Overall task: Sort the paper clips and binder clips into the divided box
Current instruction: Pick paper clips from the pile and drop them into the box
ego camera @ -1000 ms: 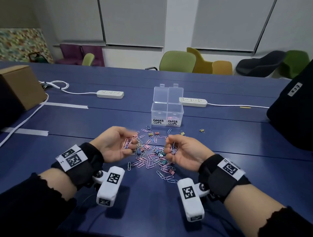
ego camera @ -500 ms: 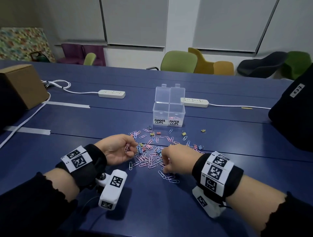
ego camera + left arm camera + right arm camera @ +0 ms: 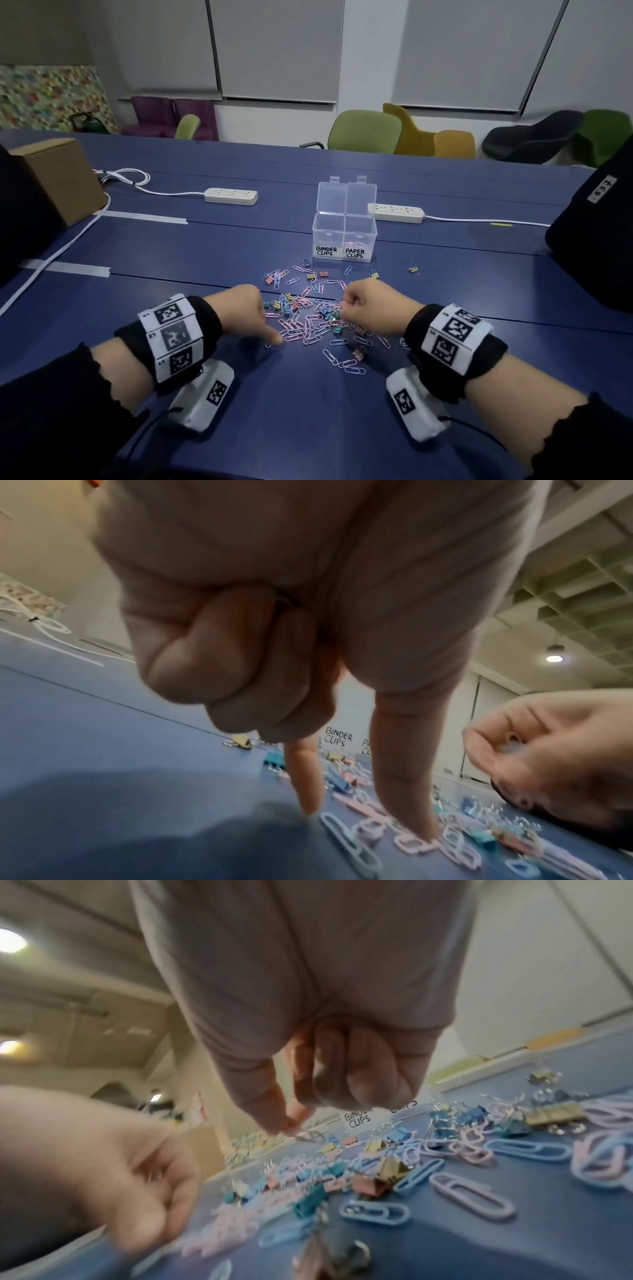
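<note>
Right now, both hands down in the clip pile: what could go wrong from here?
1. Paper clips and binder clips lie tangled in the pile; the left hand, fingertips on pink paper clips, may drag up a binder clip.
2. The right hand seems to pinch something small; a loose pinch could drop it short of the divided box.
</note>
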`<state>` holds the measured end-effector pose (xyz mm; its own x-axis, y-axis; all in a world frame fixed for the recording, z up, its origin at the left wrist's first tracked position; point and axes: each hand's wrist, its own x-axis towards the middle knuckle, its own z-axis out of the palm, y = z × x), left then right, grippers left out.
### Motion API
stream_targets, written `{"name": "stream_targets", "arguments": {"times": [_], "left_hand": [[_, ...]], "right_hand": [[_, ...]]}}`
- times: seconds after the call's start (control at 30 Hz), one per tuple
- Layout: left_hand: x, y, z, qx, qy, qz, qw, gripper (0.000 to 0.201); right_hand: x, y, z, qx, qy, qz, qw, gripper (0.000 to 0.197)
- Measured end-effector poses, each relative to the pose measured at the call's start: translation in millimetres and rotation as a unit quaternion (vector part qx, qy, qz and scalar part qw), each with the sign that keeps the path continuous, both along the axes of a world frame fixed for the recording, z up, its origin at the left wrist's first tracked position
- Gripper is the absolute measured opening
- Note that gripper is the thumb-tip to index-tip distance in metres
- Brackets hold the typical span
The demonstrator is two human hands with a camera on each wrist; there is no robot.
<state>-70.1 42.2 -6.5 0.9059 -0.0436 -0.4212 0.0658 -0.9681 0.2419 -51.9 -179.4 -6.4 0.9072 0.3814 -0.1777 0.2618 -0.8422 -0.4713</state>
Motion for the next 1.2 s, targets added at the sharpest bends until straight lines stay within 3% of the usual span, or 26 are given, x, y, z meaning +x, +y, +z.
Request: {"name": "stream_targets", "arguments": {"times": [0.07, 0.1, 0.2, 0.3, 0.37, 0.47, 0.6, 0.67, 0.73, 0.8, 0.87, 0.93, 1.07, 1.2], "left_hand": [[0.0, -6.3, -3.8, 0.028, -0.001, -0.009, 1.000, 0.026], [0.1, -9.0, -4.9, 0.035, -0.001, -0.014, 0.999, 0.019], [0.5, -13.1, -4.8, 0.043, 0.014, -0.023, 0.999, 0.015], [1.1, -15.4, -2.9, 0.038, 0.036, -0.010, 0.999, 0.021], [2.2, -18.0, -1.2, -0.049, 0.060, 0.044, 0.996, 0.023], [8.1, -20.5, 2.9, -0.291, 0.119, 0.163, 0.935, 0.027], [24.1, -27.6, 7.8, -0.521, 0.179, 0.232, 0.801, 0.031], [33.9, -34.1, 11.1, -0.591, 0.207, 0.252, 0.738, 0.027], [42.8, -42.9, 16.2, -0.625, 0.226, 0.262, 0.700, 0.016], [55.6, -52.0, 19.8, -0.636, 0.227, 0.266, 0.688, 0.007], [73.8, -61.5, 22.3, -0.636, 0.212, 0.271, 0.691, 0.017], [94.6, -72.2, 28.6, -0.642, 0.195, 0.272, 0.690, 0.031], [133.8, -101.0, 51.0, -0.683, 0.105, 0.283, 0.665, 0.044], [169.5, -126.4, 54.5, -0.715, -0.023, 0.297, 0.632, 0.052]], "right_hand": [[2.3, -6.0, 2.4, 0.111, 0.080, -0.066, 0.988, 0.021], [2.1, -8.3, 3.0, 0.193, 0.132, -0.104, 0.967, 0.023], [0.7, -16.2, 1.5, 0.428, 0.261, -0.201, 0.842, 0.025], [0.7, -25.1, 0.0, 0.548, 0.344, -0.212, 0.733, 0.017], [1.6, -28.6, -2.2, 0.603, 0.364, -0.203, 0.680, 0.013], [1.6, -30.6, -7.1, 0.665, 0.364, -0.179, 0.627, 0.009], [4.5, -34.4, -9.9, 0.714, 0.354, -0.164, 0.581, 0.013], [9.2, -35.1, -8.6, 0.705, 0.361, -0.165, 0.588, 0.015], [16.6, -34.6, -8.7, 0.660, 0.377, -0.185, 0.623, 0.018], [24.4, -34.8, -8.2, 0.582, 0.382, -0.207, 0.687, 0.021], [31.7, -38.9, -4.8, 0.503, 0.372, -0.209, 0.752, 0.020], [40.8, -47.4, 2.2, 0.441, 0.365, -0.198, 0.796, 0.019], [68.8, -63.3, 23.9, 0.347, 0.312, -0.199, 0.862, 0.023], [102.9, -61.9, 45.7, 0.307, 0.237, -0.215, 0.896, 0.039]]}}
